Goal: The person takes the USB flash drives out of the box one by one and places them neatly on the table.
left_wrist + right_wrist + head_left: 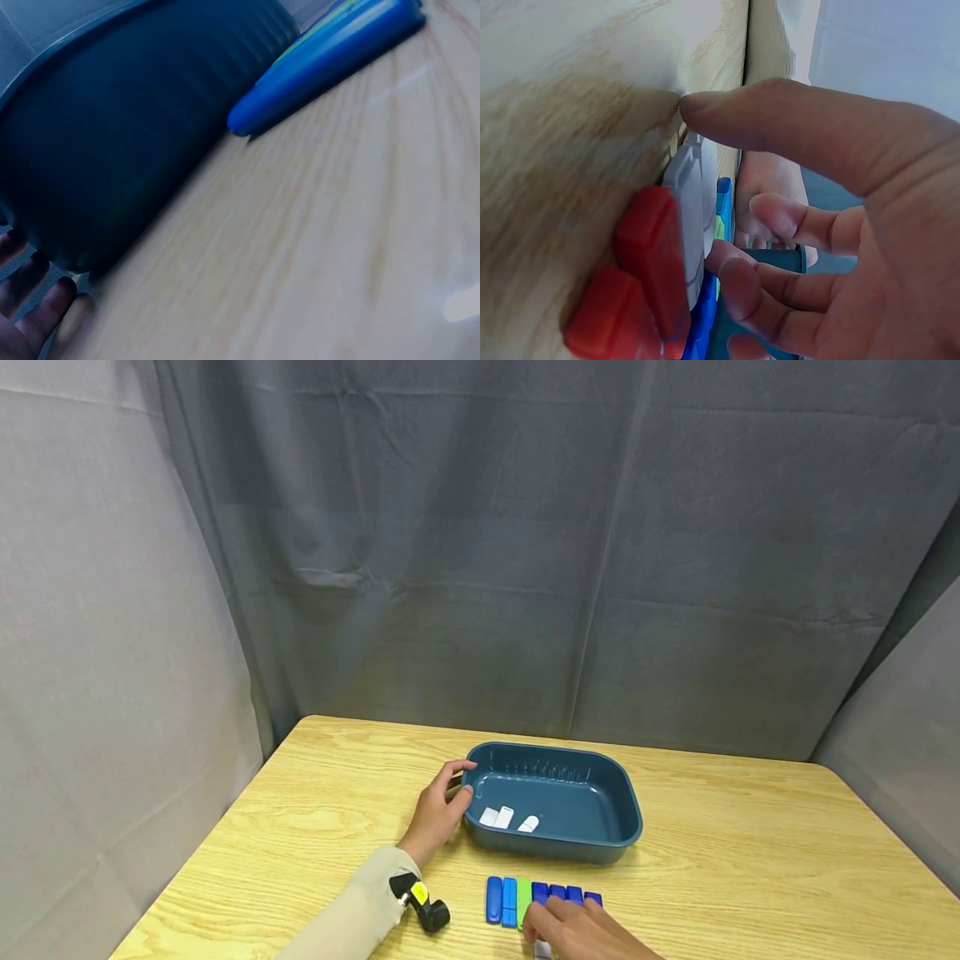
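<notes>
A deep teal basin (555,850) stands on the table with three small white sticks (504,817) inside, near its left end. My left hand (438,810) is at that end, thumb and forefinger resting on the rim. A row of blue sticks (493,900) and one green stick (523,897) lies in front of the basin; they look like USB flash drives. Over the row's near side, my right hand (573,929) pinches a white stick (709,169) lengthwise between thumb and forefinger. Another white stick (686,217) lies against it, beside red sticks (652,255).
The wooden table (750,843) extends to both sides of the basin. Grey cloth (465,560) hangs behind it, with paler cloth at left and right. A black camera mount (427,910) sits on my left wrist, near the blue sticks.
</notes>
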A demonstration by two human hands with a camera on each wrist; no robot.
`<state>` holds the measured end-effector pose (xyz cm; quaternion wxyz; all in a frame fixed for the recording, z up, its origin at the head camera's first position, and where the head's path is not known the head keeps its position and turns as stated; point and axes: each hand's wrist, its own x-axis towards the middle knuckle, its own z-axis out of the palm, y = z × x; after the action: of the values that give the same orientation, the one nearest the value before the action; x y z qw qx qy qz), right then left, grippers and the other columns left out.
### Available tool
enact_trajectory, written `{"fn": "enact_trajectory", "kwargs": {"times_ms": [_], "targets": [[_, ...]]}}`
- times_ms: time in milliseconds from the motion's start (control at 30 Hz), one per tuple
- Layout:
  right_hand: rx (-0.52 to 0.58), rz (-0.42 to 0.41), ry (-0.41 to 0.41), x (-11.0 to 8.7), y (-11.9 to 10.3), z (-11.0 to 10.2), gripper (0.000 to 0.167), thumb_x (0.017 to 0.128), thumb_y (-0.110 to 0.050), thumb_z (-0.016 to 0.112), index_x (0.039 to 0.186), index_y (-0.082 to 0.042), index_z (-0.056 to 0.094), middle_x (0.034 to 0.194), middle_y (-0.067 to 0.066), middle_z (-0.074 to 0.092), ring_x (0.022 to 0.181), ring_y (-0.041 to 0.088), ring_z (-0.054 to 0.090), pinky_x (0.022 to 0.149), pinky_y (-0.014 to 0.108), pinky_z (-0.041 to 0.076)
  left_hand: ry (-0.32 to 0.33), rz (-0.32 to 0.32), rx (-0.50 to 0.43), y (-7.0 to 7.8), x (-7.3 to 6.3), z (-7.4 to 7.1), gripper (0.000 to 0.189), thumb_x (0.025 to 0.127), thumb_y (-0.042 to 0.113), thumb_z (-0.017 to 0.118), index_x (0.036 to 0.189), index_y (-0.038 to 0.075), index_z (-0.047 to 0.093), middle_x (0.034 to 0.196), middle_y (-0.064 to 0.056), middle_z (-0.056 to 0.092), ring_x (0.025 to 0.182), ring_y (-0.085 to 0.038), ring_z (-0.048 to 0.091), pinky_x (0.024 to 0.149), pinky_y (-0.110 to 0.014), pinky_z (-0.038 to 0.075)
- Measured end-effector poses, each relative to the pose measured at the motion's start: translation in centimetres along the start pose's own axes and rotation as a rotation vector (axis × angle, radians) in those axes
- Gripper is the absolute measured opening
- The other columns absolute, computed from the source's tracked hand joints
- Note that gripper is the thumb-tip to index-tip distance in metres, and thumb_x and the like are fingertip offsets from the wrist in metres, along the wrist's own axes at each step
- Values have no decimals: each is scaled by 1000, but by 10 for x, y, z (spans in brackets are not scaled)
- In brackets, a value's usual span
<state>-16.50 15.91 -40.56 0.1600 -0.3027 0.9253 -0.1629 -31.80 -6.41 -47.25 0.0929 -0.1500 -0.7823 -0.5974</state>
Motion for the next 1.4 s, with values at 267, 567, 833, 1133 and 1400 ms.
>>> {"fn": "enact_trajectory", "kwargs": {"times_ms": [267, 567, 833, 1133, 1400], "targets": [[-8, -18, 1, -1, 1, -4, 43, 82, -69, 55, 100, -31, 53, 90, -18, 48, 80, 3, 45, 70, 31, 42, 0, -4, 2, 3, 0, -1, 34, 95, 12, 53, 129, 16, 55, 139, -7, 51, 125, -33, 52, 102, -45, 45], [-11, -51, 62, 0, -6, -25, 49, 76, -68, 64, 105, -28, 55, 94, -16, 51, 80, 2, 45, 70, 27, 43, -22, -16, -32, 40, -13, -12, 35, 94, 10, 53, 129, 5, 54, 140, -18, 48, 125, -43, 48, 102, -50, 43], [49, -9, 196, 6, -14, -49, 40, 77, -46, 77, 104, -30, 53, 98, -17, 55, 84, 6, 48, 70, 28, 44, -31, -16, -22, 37, -12, -10, 34, 94, 8, 52, 129, 6, 54, 140, -19, 48, 125, -43, 48, 102, -49, 43], [-3, -129, 623, 34, -4, -58, 36, 74, -29, 82, 94, -25, 53, 87, -16, 52, 66, 4, 46, 59, 20, 40, 7, -2, 5, -1, 1, -3, 34, 94, 10, 54, 128, 16, 56, 140, -8, 50, 124, -35, 51, 102, -48, 43], [66, 19, 703, 70, 19, -56, 23, 79, -26, 78, 88, -23, 57, 84, -10, 52, 71, 7, 46, 62, 24, 43, 5, 0, 15, -4, 1, -3, 34, 94, 11, 54, 127, 19, 56, 140, -6, 50, 124, -32, 52, 103, -46, 43]]}}
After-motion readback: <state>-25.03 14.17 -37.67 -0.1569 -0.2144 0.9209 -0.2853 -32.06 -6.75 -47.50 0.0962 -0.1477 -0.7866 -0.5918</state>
